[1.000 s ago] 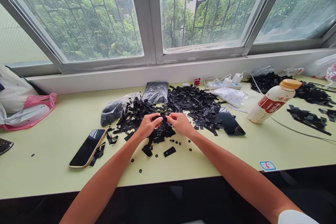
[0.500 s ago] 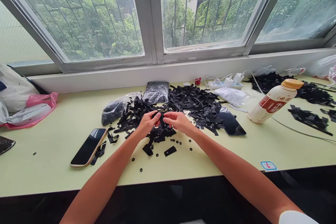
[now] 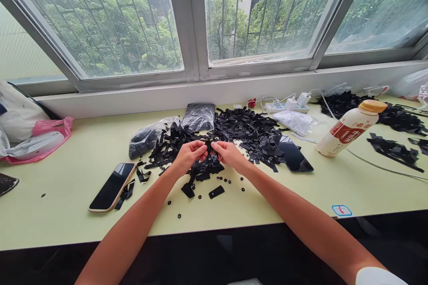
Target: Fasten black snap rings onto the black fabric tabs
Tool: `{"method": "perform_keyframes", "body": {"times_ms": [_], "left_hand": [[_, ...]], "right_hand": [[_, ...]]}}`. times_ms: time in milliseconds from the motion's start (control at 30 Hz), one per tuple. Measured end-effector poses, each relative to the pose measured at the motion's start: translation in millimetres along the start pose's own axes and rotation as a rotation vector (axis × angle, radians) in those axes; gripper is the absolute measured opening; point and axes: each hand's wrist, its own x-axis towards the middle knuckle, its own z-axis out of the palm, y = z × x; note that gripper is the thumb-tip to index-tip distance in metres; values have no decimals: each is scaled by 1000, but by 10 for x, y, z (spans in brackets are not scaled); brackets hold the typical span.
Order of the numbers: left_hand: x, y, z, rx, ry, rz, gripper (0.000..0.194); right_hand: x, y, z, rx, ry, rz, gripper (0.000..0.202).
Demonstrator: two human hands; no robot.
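My left hand [image 3: 192, 155] and my right hand [image 3: 227, 153] face each other above the middle of the table. Both have thumb and fingers pinched on a small black piece [image 3: 209, 146] that spans the gap between them. Behind and to the right spreads a heap of black fabric strips [image 3: 249, 127], with another pile [image 3: 167, 144] left of my hands. Small black rings [image 3: 210, 160] lie just below my fingers. Nearer the front edge, a black tab with a white mark [image 3: 216, 192] rests flat among a few loose rings.
One phone [image 3: 113, 187] lies at left, another [image 3: 296, 156] at right. A bottle [image 3: 351, 129] leans in view beyond a cable. Plastic bags [image 3: 199, 116] and a power strip [image 3: 301, 109] sit near the window wall.
My fingertips have drawn slightly apart, and the black piece now shows between them. Rings below are more visible.
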Motion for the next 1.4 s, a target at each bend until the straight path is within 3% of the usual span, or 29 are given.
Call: {"method": "perform_keyframes", "body": {"times_ms": [167, 333, 500, 600, 667, 733, 833, 933, 1167, 1400], "left_hand": [[0, 18, 15, 28, 7, 11, 40], [-8, 39, -3, -53, -19, 4, 39], [-15, 64, -13, -90, 14, -49, 34], [-5, 99, -6, -185, 56, -83, 33], [1, 124, 0, -239, 71, -97, 36], [0, 140, 11, -263, 81, -111, 44], [-20, 137, 50, -239, 84, -125, 60], [-49, 105, 118, -168, 36, -125, 67], [-46, -7, 187, -74, -67, -77, 67], [-34, 17, 60, 136, -152, -45, 35]], "right_hand": [[-23, -11, 13, -64, -47, -97, 40], [4, 30, -37, 109, -59, -44, 43], [16, 54, -33, 79, -64, -24, 39], [13, 57, -13, -131, 108, -110, 34], [3, 50, -2, -313, 299, -246, 43], [-14, 39, 13, -439, 381, -369, 45], [-40, 37, 52, -508, 255, -454, 31], [-46, 72, 104, -514, 140, -448, 27], [-23, 77, 123, -375, 71, -348, 14], [-13, 2, -11, -139, 117, -204, 26]]}}
